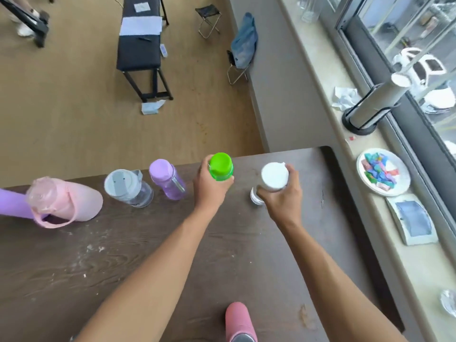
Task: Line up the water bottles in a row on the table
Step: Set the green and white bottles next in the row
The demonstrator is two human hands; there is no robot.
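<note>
Along the far edge of the dark wooden table [148,255] stand a large pink bottle [74,201], a clear bottle with a grey-white lid [125,187] and a purple bottle [166,180]. A purple bottle end [12,202] shows at the far left. My left hand [209,188] is wrapped around a green-capped bottle [220,166] right of the purple one. My right hand [283,196] grips a white-capped clear bottle [274,176] further right. A dusty-pink bottle [238,319] stands alone near the table's front edge, between my forearms.
To the right runs a windowsill with a plate of coloured pieces [383,171], a framed tray [412,219], a paper-towel holder [372,104] and crumpled paper [344,97]. Beyond the table are a black bench [139,45] and folding stools [208,19] on the wooden floor.
</note>
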